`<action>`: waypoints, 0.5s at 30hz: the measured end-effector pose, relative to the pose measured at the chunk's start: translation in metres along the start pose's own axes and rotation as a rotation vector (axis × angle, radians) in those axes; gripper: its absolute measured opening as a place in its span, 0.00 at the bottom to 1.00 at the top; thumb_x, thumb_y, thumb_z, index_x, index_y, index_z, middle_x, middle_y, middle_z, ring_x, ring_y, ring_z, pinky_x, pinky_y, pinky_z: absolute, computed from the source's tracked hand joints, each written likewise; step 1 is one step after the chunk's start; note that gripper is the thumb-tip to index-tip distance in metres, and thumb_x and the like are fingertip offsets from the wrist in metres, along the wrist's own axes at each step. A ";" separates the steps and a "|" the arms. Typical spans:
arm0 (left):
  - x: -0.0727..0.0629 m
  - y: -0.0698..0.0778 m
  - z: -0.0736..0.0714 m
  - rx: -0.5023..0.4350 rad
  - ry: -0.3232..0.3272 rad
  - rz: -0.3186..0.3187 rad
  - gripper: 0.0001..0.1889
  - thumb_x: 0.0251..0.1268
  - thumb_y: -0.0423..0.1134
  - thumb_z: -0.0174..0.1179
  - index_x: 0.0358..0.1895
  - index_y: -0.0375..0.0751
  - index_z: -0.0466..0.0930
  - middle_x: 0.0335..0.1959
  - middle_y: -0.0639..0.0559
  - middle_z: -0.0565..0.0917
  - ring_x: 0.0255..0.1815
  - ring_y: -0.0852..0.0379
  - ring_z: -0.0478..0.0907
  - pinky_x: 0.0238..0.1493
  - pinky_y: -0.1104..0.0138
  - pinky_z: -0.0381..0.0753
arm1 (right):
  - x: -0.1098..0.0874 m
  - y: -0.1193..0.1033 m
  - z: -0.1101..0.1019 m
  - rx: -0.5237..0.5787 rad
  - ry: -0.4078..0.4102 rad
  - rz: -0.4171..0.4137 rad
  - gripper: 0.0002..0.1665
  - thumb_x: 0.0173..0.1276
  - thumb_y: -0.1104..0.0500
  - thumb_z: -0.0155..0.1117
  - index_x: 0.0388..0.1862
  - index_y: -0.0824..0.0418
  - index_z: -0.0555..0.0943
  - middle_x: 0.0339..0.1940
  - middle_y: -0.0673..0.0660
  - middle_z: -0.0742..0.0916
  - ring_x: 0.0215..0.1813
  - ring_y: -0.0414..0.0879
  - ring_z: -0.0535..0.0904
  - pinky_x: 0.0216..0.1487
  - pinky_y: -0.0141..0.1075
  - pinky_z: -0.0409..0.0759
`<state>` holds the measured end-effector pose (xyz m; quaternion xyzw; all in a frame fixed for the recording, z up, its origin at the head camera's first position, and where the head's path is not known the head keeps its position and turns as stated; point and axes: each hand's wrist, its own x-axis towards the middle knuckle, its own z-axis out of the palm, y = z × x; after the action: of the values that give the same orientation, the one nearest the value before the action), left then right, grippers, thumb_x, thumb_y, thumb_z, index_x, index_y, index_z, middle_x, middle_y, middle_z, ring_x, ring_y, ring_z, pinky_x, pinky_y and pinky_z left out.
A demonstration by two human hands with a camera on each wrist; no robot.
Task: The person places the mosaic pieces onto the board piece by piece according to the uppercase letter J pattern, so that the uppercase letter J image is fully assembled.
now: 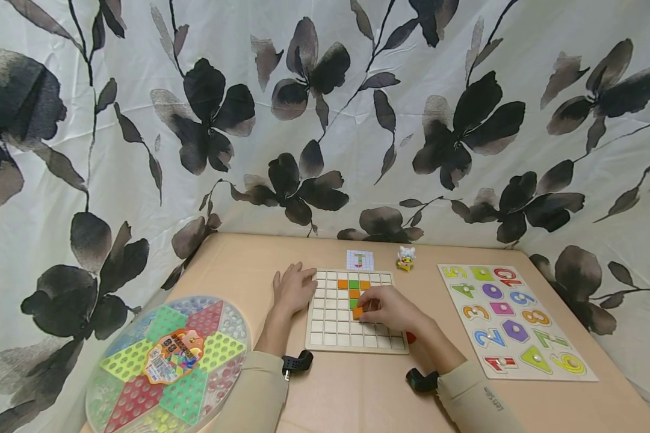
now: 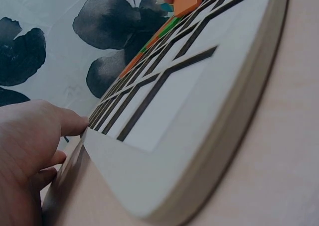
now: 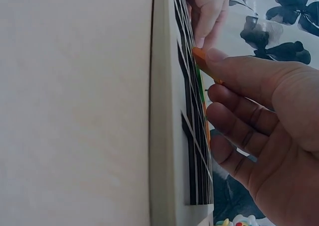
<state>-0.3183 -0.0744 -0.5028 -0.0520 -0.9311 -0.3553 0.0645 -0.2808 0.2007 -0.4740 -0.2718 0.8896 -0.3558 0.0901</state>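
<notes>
A white grid board point(image 1: 325, 343) lies flat on the table, with several orange and green square tiles point(image 1: 354, 284) set in its upper cells. My right hand point(image 1: 387, 305) pinches an orange tile point(image 1: 357, 313) between thumb and index finger, just below the column of placed tiles. In the right wrist view this orange tile point(image 3: 201, 59) is tilted at the board's surface, its other fingers loosely bent. On the board's left edge rests my left hand point(image 1: 295, 288), fingers fairly straight. The left wrist view shows a fingertip of the left hand point(image 2: 30, 141) touching the board's corner.
Behind the board lie a small pattern card point(image 1: 360, 260) and a toy figure point(image 1: 405, 258). A number-and-shape puzzle board point(image 1: 484, 310) is on the right. At left sits a round colored game board point(image 1: 230, 322). Something red point(image 1: 410, 338) shows beside the right forearm.
</notes>
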 end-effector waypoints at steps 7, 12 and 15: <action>0.000 0.000 0.000 0.001 0.005 0.005 0.20 0.74 0.43 0.59 0.65 0.47 0.84 0.79 0.36 0.68 0.84 0.35 0.56 0.82 0.35 0.38 | 0.001 -0.001 0.002 -0.011 -0.008 0.017 0.11 0.64 0.59 0.78 0.45 0.56 0.88 0.36 0.46 0.86 0.39 0.42 0.78 0.40 0.31 0.79; 0.000 0.000 0.000 -0.003 0.011 0.017 0.20 0.75 0.43 0.59 0.66 0.47 0.83 0.79 0.35 0.68 0.83 0.34 0.56 0.82 0.34 0.37 | 0.000 -0.002 0.002 -0.021 -0.009 0.002 0.11 0.64 0.59 0.78 0.45 0.57 0.88 0.36 0.45 0.86 0.39 0.42 0.79 0.40 0.31 0.79; 0.000 -0.001 0.000 0.002 0.009 0.013 0.20 0.75 0.44 0.59 0.66 0.48 0.83 0.79 0.36 0.67 0.84 0.35 0.56 0.83 0.35 0.37 | -0.001 -0.002 0.003 -0.025 -0.012 0.003 0.11 0.65 0.59 0.78 0.46 0.55 0.88 0.35 0.44 0.86 0.38 0.41 0.79 0.39 0.30 0.79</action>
<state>-0.3186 -0.0747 -0.5035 -0.0565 -0.9307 -0.3544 0.0710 -0.2780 0.1981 -0.4743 -0.2739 0.8939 -0.3427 0.0925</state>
